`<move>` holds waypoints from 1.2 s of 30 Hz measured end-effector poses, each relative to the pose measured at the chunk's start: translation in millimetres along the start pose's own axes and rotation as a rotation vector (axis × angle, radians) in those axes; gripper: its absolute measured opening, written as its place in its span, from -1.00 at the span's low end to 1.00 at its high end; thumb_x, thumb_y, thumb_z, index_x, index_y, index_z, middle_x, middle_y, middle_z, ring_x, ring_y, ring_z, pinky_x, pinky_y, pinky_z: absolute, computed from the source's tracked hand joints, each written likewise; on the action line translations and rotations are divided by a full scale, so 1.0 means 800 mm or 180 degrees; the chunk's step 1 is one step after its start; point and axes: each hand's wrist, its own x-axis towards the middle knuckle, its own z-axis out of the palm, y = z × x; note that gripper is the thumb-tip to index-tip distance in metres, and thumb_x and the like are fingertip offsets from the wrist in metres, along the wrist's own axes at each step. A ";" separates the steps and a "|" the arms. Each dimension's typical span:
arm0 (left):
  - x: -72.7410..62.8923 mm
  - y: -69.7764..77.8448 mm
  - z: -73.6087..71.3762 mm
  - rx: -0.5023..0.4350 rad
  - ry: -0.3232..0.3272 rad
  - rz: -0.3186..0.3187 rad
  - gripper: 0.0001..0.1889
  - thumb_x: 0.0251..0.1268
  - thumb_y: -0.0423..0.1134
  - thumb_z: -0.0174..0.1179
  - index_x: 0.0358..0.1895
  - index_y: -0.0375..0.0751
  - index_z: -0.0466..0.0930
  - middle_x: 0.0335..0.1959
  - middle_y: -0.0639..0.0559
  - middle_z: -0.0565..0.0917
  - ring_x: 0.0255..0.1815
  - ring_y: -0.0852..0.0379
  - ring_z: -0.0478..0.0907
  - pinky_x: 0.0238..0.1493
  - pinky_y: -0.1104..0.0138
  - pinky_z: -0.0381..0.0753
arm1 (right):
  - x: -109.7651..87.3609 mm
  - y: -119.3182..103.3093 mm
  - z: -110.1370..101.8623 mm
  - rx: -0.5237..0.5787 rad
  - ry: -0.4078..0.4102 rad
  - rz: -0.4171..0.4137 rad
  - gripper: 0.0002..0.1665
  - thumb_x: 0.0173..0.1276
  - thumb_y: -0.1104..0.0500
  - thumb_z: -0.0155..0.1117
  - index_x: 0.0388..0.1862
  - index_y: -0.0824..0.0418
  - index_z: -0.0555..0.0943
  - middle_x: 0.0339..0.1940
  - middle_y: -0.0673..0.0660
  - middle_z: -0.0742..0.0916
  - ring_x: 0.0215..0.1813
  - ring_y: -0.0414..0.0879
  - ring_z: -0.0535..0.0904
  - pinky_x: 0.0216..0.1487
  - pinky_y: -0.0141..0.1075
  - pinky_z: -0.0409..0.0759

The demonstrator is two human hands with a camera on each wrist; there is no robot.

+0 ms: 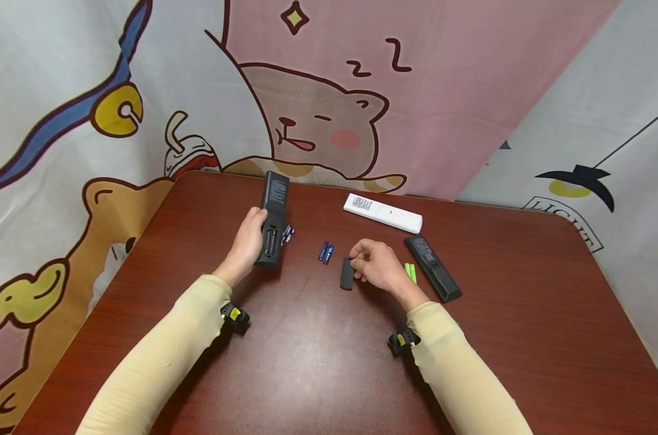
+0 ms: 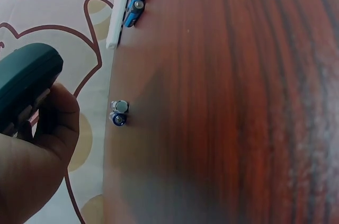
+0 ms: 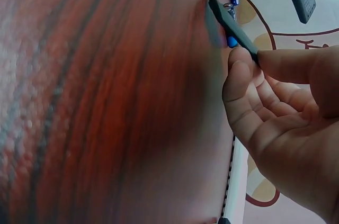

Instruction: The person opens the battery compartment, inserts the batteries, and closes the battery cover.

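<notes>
My left hand [image 1: 248, 241] grips a dark remote control [image 1: 275, 208], raised with its back toward me. The battery compartment on its lower half is uncovered, showing its inside. In the left wrist view only one end of that remote [image 2: 32, 73] shows above the curled fingers. Between thumb and fingertips, my right hand [image 1: 376, 264] pinches a small dark battery cover [image 1: 347, 273]. The right wrist view has this cover [image 3: 233, 28] tilted, its far end close to the table. Two blue batteries [image 1: 325, 252] lie left of the cover. Another pair of batteries [image 1: 287, 234] lies beside the held remote, partly hidden.
A white remote control [image 1: 383, 213] lies toward the back of the brown table [image 1: 307, 350]. To the right is a second dark remote control [image 1: 433, 268], with two green batteries [image 1: 411, 272] beside it, partly behind my right hand. A printed curtain [image 1: 443, 121] hangs behind the table.
</notes>
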 end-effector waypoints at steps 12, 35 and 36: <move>0.002 -0.002 -0.012 -0.0040 0.0045 0.0049 -0.69 0.72 -0.10 -0.39 0.01 -0.25 0.26 -0.35 -0.13 0.50 -0.52 0.15 0.56 -0.49 0.33 0.60 | 0.003 0.002 -0.001 -0.0277 -0.0042 0.0011 -0.91 0.37 0.39 0.30 -0.17 0.31 0.61 -0.44 0.14 0.70 -0.46 -0.09 0.63 -0.48 -0.32 0.56; 0.000 0.000 -0.023 0.0010 0.0004 0.0007 -0.67 0.74 -0.05 -0.41 0.06 -0.22 0.25 -0.28 -0.14 0.49 -0.47 0.15 0.58 -0.46 0.32 0.60 | 0.008 0.001 0.000 -0.0981 -0.0061 -0.0047 -0.89 0.32 0.28 0.42 -0.24 0.25 0.65 -0.44 0.08 0.71 -0.41 -0.13 0.63 -0.34 -0.28 0.53; 0.000 0.000 -0.023 -0.0001 0.0006 0.0009 -0.67 0.74 -0.05 -0.41 0.06 -0.22 0.25 -0.28 -0.14 0.49 -0.47 0.15 0.58 -0.47 0.32 0.60 | 0.008 0.001 0.000 -0.0978 -0.0063 -0.0049 -0.89 0.32 0.27 0.43 -0.24 0.25 0.65 -0.44 0.08 0.71 -0.42 -0.13 0.63 -0.35 -0.29 0.53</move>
